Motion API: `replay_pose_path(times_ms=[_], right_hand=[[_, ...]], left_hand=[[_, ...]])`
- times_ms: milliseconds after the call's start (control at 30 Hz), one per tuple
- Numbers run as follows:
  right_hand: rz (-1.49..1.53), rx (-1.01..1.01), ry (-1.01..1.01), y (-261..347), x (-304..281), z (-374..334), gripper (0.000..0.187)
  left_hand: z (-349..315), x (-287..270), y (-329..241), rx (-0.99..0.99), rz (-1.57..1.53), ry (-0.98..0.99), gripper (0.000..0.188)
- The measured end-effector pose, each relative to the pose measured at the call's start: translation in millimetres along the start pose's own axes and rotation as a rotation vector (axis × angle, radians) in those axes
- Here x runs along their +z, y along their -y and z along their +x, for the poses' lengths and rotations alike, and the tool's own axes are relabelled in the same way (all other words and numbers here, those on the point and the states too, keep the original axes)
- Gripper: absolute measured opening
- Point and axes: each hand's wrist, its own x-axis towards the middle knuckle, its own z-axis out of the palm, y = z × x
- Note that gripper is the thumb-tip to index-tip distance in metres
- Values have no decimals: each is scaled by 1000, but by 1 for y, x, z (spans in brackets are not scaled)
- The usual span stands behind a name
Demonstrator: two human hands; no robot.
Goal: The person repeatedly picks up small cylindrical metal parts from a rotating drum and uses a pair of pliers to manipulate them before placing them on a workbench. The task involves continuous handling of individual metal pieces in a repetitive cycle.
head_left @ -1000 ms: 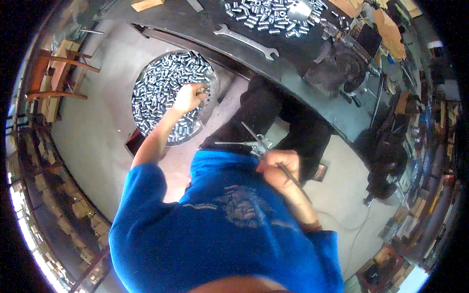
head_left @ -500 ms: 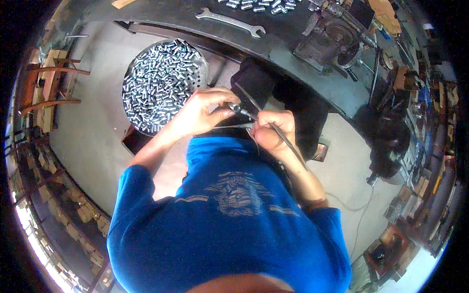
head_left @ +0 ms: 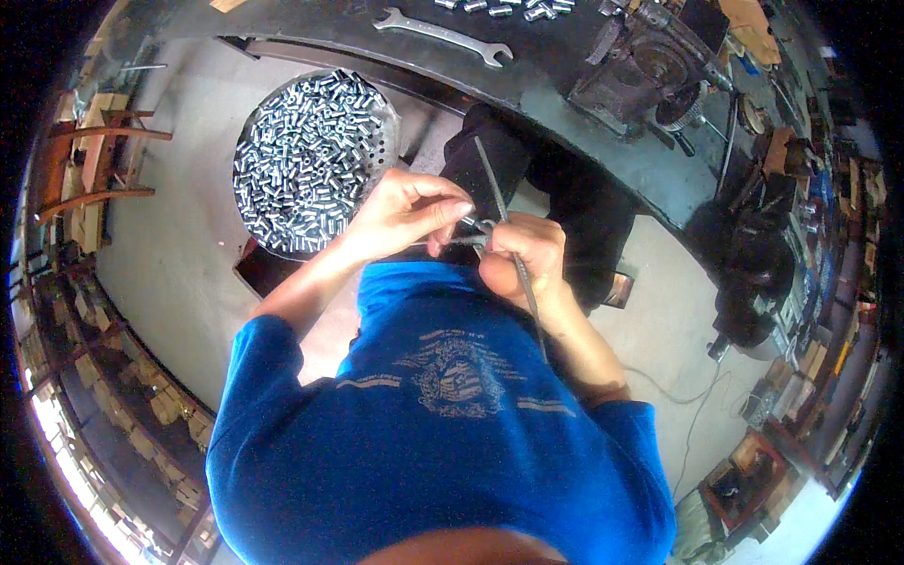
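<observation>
My left hand point(head_left: 410, 218) is closed in a pinch, its thumb and fingers pressed together in front of my waist. What lies between these fingertips is hidden. Just beyond them a small shiny metal piece point(head_left: 468, 221) shows in the gap between my hands. My right hand point(head_left: 524, 256) is wrapped in a fist round a long, thin, dark rod point(head_left: 488, 169), which slants from above my knee down past my wrist. Left of my left hand stands a round perforated metal tray point(head_left: 384, 121), heaped with short shiny metal sleeves point(head_left: 306, 165).
Across the top runs a dark workbench point(head_left: 546, 104) with an open-ended wrench point(head_left: 443, 36), several loose metal sleeves point(head_left: 504, 9) and a dark, greasy machine point(head_left: 636, 71). A wooden rack point(head_left: 94, 169) stands at the left. A cable point(head_left: 697, 414) lies on the floor at the right.
The metal tube seen in my left fingers has gone out of sight, and those fingers have closed further. The rod in my right fist has swung to a steeper angle.
</observation>
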Motion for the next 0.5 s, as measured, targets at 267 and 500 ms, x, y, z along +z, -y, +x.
replay_pose_path(times_ms=[267, 500], right_hand=[[337, 294, -39, 3, -6, -4, 42], [447, 108, 72, 31, -16, -1, 39]], left_hand=[[7, -4, 3, 111, 24, -42, 12], [16, -28, 14, 379, 868, -384, 19]])
